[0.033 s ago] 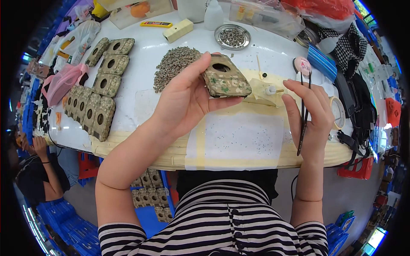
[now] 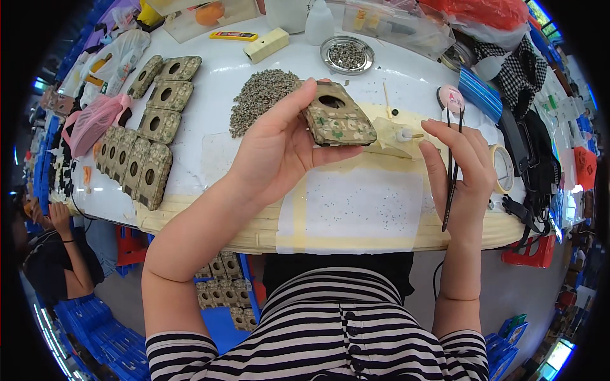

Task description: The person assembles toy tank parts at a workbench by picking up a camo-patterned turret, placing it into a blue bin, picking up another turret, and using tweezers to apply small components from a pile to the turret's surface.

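Observation:
My left hand (image 2: 279,136) grips a camouflage-patterned casing (image 2: 340,120) by its left side, thumb on top and fingers below. The casing is tilted, with a round hole near its upper end. In my right hand (image 2: 467,155) is a pair of dark tweezers (image 2: 452,171), held between thumb and fingers, with the tips pointing away from me. The tips are apart from each other, and the casing is well to their left. Between the hands lies a small white nozzle-like piece (image 2: 405,134) on a tape-covered pad. Tiny specks dot a white sheet (image 2: 356,232) below.
A heap of small grey-brown pieces (image 2: 248,111) lies beyond my left hand. Several similar casings (image 2: 151,174) stand in rows at the left. Farther back are a round metal dish (image 2: 365,66) and a white bottle (image 2: 319,25). A tape roll (image 2: 508,168) sits at the right.

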Motion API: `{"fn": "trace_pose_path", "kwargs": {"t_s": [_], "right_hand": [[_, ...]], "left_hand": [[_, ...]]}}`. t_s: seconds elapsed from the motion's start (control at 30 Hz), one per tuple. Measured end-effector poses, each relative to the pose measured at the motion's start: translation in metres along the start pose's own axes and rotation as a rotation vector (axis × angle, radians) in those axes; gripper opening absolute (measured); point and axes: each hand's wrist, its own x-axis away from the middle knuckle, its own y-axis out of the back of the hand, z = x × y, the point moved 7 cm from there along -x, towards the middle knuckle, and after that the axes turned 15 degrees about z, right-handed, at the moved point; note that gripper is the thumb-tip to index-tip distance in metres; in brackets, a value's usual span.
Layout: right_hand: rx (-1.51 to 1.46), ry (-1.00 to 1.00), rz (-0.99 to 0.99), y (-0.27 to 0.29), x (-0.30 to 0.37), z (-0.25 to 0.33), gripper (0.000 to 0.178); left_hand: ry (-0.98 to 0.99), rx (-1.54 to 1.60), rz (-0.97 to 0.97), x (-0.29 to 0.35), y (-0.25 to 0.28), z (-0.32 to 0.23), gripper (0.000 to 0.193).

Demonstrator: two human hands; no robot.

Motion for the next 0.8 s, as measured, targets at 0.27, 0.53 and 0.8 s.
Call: {"fn": "trace_pose_path", "kwargs": {"t_s": [0.27, 0.53, 0.8], "right_hand": [[-0.022, -0.012, -0.02, -0.008, 0.002, -0.006, 0.015], [-0.047, -0.081, -0.009, -0.007, 0.003, -0.006, 0.014], [-0.113, -0.099, -0.141, 0.006, 0.023, -0.021, 0.012]], "left_hand": [[0.012, -0.011, -0.011, 0.0, -0.002, 0.003, 0.044], [0.003, -0.04, -0.01, 0.0, -0.001, 0.0, 0.043], [-0.269, -0.322, -0.038, 0.056, -0.003, -0.034, 0.067]]}}
